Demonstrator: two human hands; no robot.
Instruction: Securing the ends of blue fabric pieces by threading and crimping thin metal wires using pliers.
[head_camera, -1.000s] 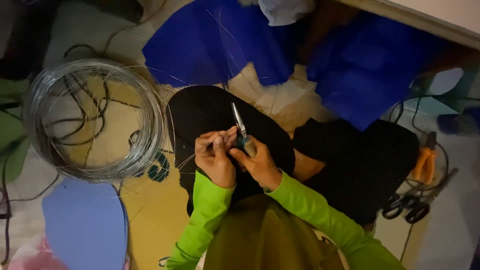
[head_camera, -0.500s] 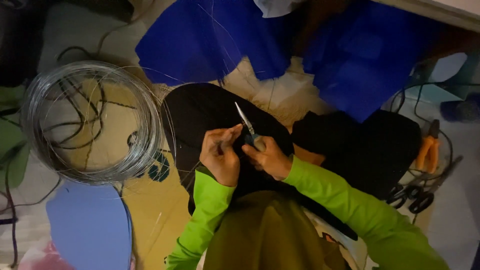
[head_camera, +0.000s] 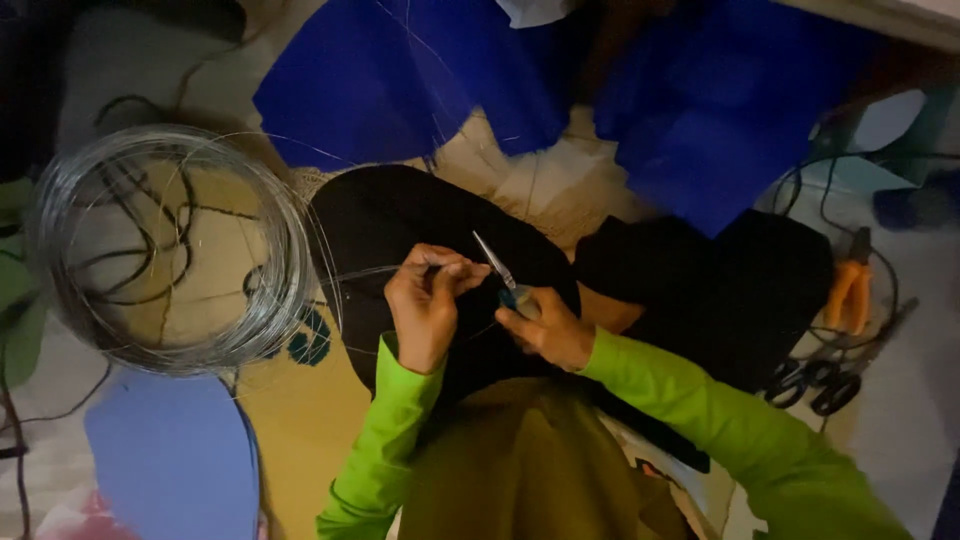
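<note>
1. We pinch a thin silvery wire (head_camera: 360, 275) between the fingertips of our left hand (head_camera: 425, 305), over a round black felt piece (head_camera: 400, 215).
2. Our right hand (head_camera: 550, 325) is clenched on the blue handles of slim metal pliers (head_camera: 497, 268), whose tips point up beside the left fingertips.
3. A large shiny coil of silver wire (head_camera: 165, 245) lies to the left.
4. Smooth blue fabric sheets (head_camera: 400, 75) spread above; orange-handled cutters (head_camera: 850, 290) and black scissors (head_camera: 815, 385) lie right.
</note>
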